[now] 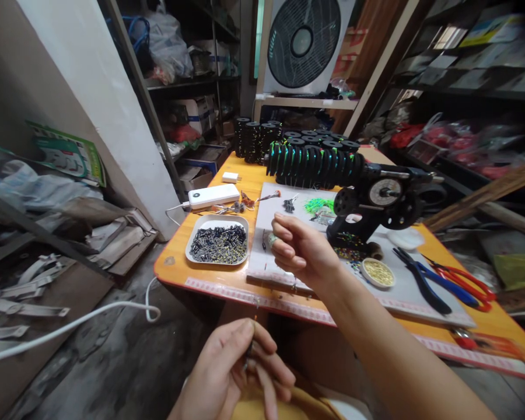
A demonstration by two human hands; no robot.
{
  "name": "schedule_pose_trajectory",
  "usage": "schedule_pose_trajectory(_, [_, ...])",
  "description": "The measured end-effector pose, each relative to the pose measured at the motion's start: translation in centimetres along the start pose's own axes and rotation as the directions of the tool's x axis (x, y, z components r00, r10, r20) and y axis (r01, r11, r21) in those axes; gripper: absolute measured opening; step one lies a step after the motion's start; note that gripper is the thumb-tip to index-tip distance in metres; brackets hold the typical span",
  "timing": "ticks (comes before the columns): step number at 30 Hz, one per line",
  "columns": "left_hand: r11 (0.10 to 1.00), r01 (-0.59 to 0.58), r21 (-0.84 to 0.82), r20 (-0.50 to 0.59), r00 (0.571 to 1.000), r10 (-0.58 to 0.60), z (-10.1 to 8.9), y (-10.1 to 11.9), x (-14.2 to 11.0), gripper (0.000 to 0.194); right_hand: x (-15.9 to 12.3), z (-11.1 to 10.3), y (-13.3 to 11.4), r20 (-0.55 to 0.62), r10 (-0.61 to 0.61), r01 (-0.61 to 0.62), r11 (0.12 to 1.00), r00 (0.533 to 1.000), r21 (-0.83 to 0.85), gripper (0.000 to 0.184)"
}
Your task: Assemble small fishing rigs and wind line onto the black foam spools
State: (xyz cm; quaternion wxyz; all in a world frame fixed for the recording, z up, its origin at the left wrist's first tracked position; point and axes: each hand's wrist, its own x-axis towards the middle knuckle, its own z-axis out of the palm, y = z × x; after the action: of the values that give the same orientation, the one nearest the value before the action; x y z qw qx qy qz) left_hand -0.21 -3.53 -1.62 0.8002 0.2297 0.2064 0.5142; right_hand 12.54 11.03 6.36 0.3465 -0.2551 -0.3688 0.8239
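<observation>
Low in the view, in front of the table edge, my left hand (pixel 240 367) is closed in a pinch. A thin wire-like piece (pixel 256 318) with an orange bit sticks up from its fingertips; a small dark part shows among the fingers. Above the near edge of the grey board (pixel 262 268), my right hand (pixel 300 248) is raised with its fingers curled in. Something pale is wrapped on one of its fingers, and what it grips, if anything, is too small to make out. Left of it stands a white tray (pixel 216 264) of small dark tubes and beads (pixel 219 242).
A black winding device (pixel 376 198) carries a row of black spools (pixel 317 163). Nearby are green strands (pixel 319 205), a bead dish (pixel 378 283), black-and-blue pliers (pixel 424 283) and red-handled scissors (pixel 468 283). A white power bank (pixel 213 196) lies behind the tray. A fan (pixel 304 44) stands behind.
</observation>
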Motion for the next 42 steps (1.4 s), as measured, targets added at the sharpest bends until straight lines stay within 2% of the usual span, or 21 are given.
schedule_pose_trajectory(6, [0.997, 0.007, 0.08, 0.0, 1.0, -0.007, 0.1, 0.0, -0.1, 0.035, -0.1, 0.1, -0.1, -0.008, -0.01, 0.01, 1.0, 1.0, -0.009, 0.037])
schedule_pose_trajectory(8, [0.973, 0.023, 0.23, -0.058, 0.998, -0.01, 0.4, 0.4, 0.0, 0.038, -0.1, 0.0, -0.1, -0.004, -0.013, 0.013, 1.0, 1.0, -0.011, 0.037])
schedule_pose_trajectory(10, [0.887, 0.051, 0.459, -0.173, 0.984, 0.033, 0.5, 0.9, 0.2, 0.039, 0.0, -0.1, -0.1, -0.004, -0.022, 0.022, 0.999, 1.0, -0.028, 0.037])
schedule_pose_trajectory(11, [0.806, 0.061, 0.588, -0.227, 0.969, 0.093, 0.3, 1.1, 0.4, 0.038, 0.1, -0.2, -0.1, -0.007, -0.026, 0.026, 0.999, 1.0, -0.046, 0.038])
schedule_pose_trajectory(13, [0.563, 0.052, 0.825, -0.255, 0.923, 0.288, -0.3, 1.4, 1.0, 0.031, 0.4, -0.4, -0.1, -0.012, -0.031, 0.03, 0.995, 0.999, -0.094, 0.039])
schedule_pose_trajectory(16, [0.094, 0.043, 0.995, -0.087, 0.838, 0.538, -1.6, 1.7, 1.9, 0.023, 0.9, -0.7, -0.2, -0.018, -0.031, 0.028, 0.986, 0.999, -0.162, 0.04])
schedule_pose_trajectory(17, [-0.009, 0.058, 0.998, -0.042, 0.815, 0.577, -1.9, 1.9, 2.2, 0.023, 1.0, -0.8, -0.2, -0.016, -0.032, 0.029, 0.983, 0.999, -0.179, 0.04])
schedule_pose_trajectory(18, [-0.067, 0.071, 0.995, -0.017, 0.8, 0.599, -2.0, 2.0, 2.5, 0.023, 1.2, -0.8, -0.2, -0.011, -0.034, 0.031, 0.981, 0.999, -0.193, 0.04])
schedule_pose_trajectory(19, [-0.087, 0.076, 0.993, -0.006, 0.788, 0.615, -2.0, 2.3, 2.9, 0.024, 1.2, -0.8, -0.2, -0.006, -0.035, 0.033, 0.978, 0.999, -0.205, 0.04])
schedule_pose_trajectory(21, [-0.047, 0.039, 0.998, 0.001, 0.763, 0.647, -1.5, 3.0, 3.8, 0.026, 1.4, -0.7, -0.3, 0.004, -0.033, 0.033, 0.974, 0.999, -0.224, 0.04])
schedule_pose_trajectory(25, [0.087, -0.156, 0.984, 0.052, 0.717, 0.695, 0.3, 4.7, 6.3, 0.023, 1.4, -0.6, -0.4, 0.024, -0.028, 0.033, 0.972, 0.999, -0.234, 0.04])
schedule_pose_trajectory(26, [0.114, -0.191, 0.975, 0.062, 0.726, 0.684, 0.7, 4.9, 6.9, 0.02, 1.4, -0.6, -0.5, 0.032, -0.028, 0.034, 0.973, 0.999, -0.229, 0.039])
schedule_pose_trajectory(29, [0.249, -0.223, 0.943, 0.032, 0.803, 0.595, 1.3, 5.2, 7.7, 0.016, 1.3, -0.6, -0.3, 0.045, -0.026, 0.035, 0.978, 0.999, -0.206, 0.039])
schedule_pose_trajectory(31, [0.423, -0.242, 0.873, -0.01, 0.859, 0.512, 1.5, 5.1, 7.6, 0.02, 1.2, -0.7, -0.2, 0.027, -0.016, 0.021, 0.985, 0.999, -0.173, 0.039])
schedule_pose_trajectory(34, [0.731, -0.25, 0.635, -0.048, 0.932, 0.36, 1.6, 4.9, 6.6, 0.021, 1.0, -0.5, 0.1, 0.01, 0.008, -0.007, 0.993, 1.0, -0.119, 0.038])
schedule_pose_trajectory(36, [0.864, -0.216, 0.455, -0.065, 0.959, 0.274, 1.8, 4.8, 6.0, 0.02, 0.9, -0.3, 0.3, 0.034, 0.032, -0.029, 0.996, 0.999, -0.089, 0.036])
schedule_pose_trajectory(38, [0.924, -0.189, 0.332, -0.08, 0.971, 0.228, 1.8, 4.7, 5.5, 0.019, 0.8, -0.1, 0.5, 0.065, 0.044, -0.04, 0.997, 0.997, -0.059, 0.035])
schedule_pose_trajectory(42, [0.957, -0.183, 0.226, -0.078, 0.976, 0.205, 2.0, 4.1, 4.9, 0.02, 0.7, 0.0, 0.5, 0.079, 0.024, -0.024, 1.0, 0.997, -0.01, 0.034])
